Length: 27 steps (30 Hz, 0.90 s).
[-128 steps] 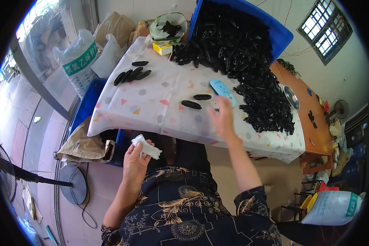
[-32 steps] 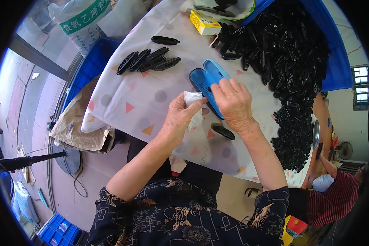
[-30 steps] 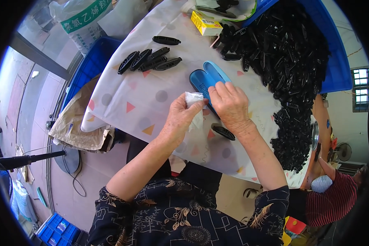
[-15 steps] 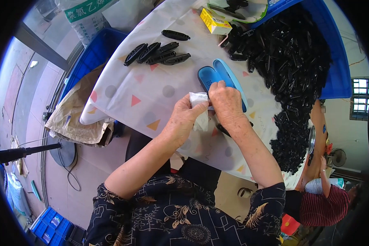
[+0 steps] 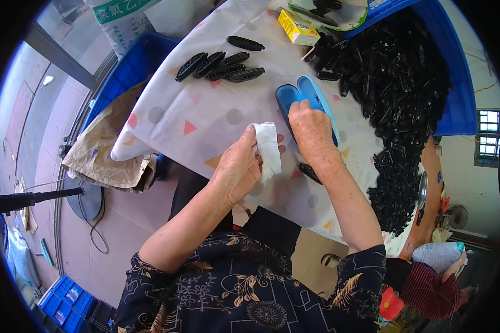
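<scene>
My left hand (image 5: 241, 166) is closed on a folded white tissue (image 5: 268, 147) above the near part of the table. My right hand (image 5: 314, 133) is closed in a fist over an opened light-blue glasses case (image 5: 288, 95) with a dark outer edge. The hand covers the near part of the case, and what its fingers grip, if anything, is hidden. A black plastic piece (image 5: 306, 171) lies beside my right wrist, partly covered by it. Farther left, several long oval black plastic pieces (image 5: 228, 72) lie grouped on the patterned tablecloth (image 5: 166, 133).
A big heap of black plastic parts (image 5: 394, 94) spills from a blue crate (image 5: 461, 105) on the right. A yellow-and-white carton (image 5: 298, 29) stands near a green-rimmed bowl (image 5: 353, 19). Brown paper (image 5: 105, 155) hangs left of the table. A person in a striped top (image 5: 430, 288) is at lower right.
My hands have moved apart: the left has shifted slightly left and down with the tissue, now turned more upright. The right hand has drawn a little away to the right.
</scene>
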{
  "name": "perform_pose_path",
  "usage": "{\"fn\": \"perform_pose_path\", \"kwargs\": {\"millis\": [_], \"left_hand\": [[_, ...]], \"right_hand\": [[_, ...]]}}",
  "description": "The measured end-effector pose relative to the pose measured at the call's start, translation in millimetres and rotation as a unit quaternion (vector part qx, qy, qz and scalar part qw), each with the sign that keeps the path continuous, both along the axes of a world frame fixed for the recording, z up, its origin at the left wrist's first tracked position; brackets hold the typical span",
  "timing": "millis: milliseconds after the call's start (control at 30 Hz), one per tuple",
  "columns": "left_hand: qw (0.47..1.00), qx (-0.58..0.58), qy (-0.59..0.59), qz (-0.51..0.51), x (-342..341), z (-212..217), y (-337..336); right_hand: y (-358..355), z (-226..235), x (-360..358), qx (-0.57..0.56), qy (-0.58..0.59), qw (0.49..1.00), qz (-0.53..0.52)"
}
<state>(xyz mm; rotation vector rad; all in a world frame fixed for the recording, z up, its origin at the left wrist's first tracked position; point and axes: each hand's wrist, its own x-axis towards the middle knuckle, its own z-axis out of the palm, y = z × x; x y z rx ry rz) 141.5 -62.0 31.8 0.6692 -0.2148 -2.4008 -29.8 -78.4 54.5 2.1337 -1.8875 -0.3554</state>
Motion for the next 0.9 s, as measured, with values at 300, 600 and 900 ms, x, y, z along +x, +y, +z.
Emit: {"fn": "perform_pose_path", "kwargs": {"millis": [300,600,900], "left_hand": [[1.0,0.014,0.003,0.008,4,-4,2],[0.999,0.007,0.033,-0.021,9,-6,1],[0.989,-0.104,-0.089,-0.048,7,-12,5]], "right_hand": [[5,14,1,-0.12,-0.133,0.984,0.001],[24,51,31,0.096,-0.394,0.912,0.062],[23,41,31,0.06,-0.304,0.941,0.135]]}}
